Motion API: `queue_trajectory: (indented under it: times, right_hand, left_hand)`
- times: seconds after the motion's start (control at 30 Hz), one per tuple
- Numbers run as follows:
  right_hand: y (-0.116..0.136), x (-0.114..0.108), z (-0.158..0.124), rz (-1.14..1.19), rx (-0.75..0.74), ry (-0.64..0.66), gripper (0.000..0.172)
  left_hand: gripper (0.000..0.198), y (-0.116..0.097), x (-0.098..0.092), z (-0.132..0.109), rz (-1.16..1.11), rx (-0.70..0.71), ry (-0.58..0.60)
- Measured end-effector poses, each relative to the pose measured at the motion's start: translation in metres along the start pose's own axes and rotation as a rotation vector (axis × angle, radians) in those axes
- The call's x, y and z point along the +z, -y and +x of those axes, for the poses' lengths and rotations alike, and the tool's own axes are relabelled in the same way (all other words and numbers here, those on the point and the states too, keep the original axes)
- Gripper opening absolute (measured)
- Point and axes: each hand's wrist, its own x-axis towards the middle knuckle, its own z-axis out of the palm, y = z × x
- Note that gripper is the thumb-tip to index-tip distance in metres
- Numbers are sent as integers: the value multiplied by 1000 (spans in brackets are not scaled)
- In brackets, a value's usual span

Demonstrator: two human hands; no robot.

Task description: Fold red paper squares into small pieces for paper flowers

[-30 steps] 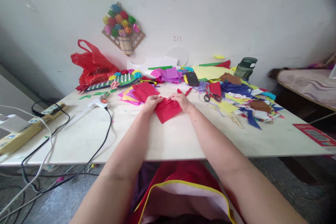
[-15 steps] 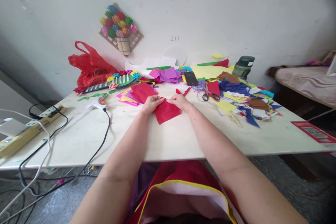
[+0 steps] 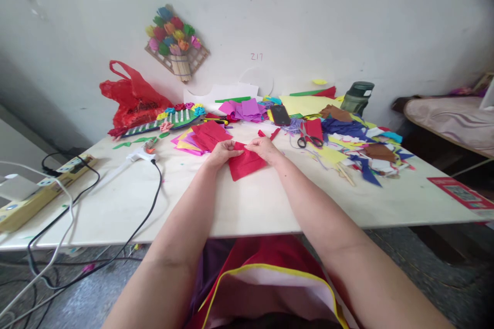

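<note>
A square sheet of red crepe paper (image 3: 247,164) hangs between my two hands, low over the white table (image 3: 185,205). My left hand (image 3: 224,152) pinches its upper left edge between thumb and fingers. Close beside it, my right hand (image 3: 265,149) grips the upper edge farther right. The fingertips are near each other, and the fold between them is too small to make out. More red crepe paper (image 3: 210,136) lies left of my left hand, on a fan of pink and yellow sheets (image 3: 185,143). A narrow red strip (image 3: 275,134) lies just behind my right hand.
Black scissors (image 3: 309,140) and a heap of coloured scraps (image 3: 370,149) lie to the right, with a green bottle (image 3: 358,97) behind. A glue gun (image 3: 143,153) and its cable, plus a power strip (image 3: 46,190), are on the left. A phone (image 3: 280,115) lies at the back.
The red sheet's lower edge has risen slightly and the sheet has shifted a little in my fingers. Both hands stay in nearly the same place.
</note>
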Motion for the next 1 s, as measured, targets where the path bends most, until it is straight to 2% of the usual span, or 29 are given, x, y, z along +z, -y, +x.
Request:
queue_trajectory:
  times: [0.2,0.37,0.53,0.87,1.0]
  right_hand:
    - [3,0,-2,15,6,10,28]
    - [1,-1,-2,10,45,40,35]
    - [3,-1,-2,3,23,24,32]
    - [6,-2,-4,3,26,84,39]
    - [5,0,-4,-56,16,40,42]
  left_hand:
    - [38,-2,1,0,0,6,-34]
    - [39,-3,2,-1,3,-15,-6]
    - [37,-4,2,-2,-2,-61,47]
    - [34,0,-1,0,-24,-101,55]
    - [33,0,-2,0,-23,-91,72]
